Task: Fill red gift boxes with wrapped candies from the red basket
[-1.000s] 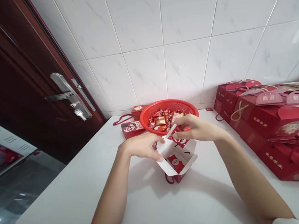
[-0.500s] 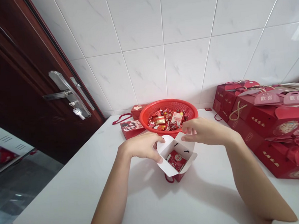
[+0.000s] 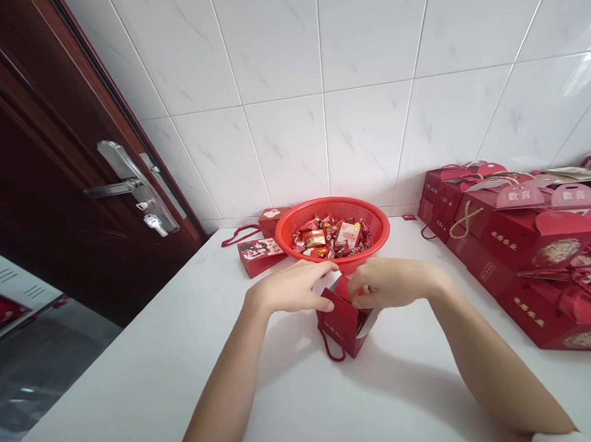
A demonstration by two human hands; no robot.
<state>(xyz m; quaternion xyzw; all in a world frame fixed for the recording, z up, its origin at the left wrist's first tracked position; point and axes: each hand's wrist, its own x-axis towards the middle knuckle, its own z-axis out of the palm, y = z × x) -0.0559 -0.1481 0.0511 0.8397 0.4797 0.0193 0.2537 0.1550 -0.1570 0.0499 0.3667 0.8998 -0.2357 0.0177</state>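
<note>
A small red gift box (image 3: 337,320) stands on the white table between my hands, its flaps folded partly inward. My left hand (image 3: 294,289) grips the box's left flap, thumb on the near side and fingers behind it. With curled fingers, my right hand (image 3: 394,283) holds a flap at the top right and covers part of the opening. A dark red cord loop (image 3: 334,353) hangs from the box's front. Just behind the hands sits a red plastic basket (image 3: 287,229) of wrapped sweets (image 3: 329,237). The box's contents are mostly hidden.
Several large red gift boxes (image 3: 501,235) with rope handles are stacked on the right. A flat red box (image 3: 262,255) and another small box (image 3: 270,217) lie left of the basket. A tiled wall (image 3: 291,148) bounds the table (image 3: 184,361); a dark door (image 3: 69,128) stands left.
The box's raised flaps have been folded inward, hiding most of its white inside. My right hand has moved down and left onto the box; my left hand stays at the left flap.
</note>
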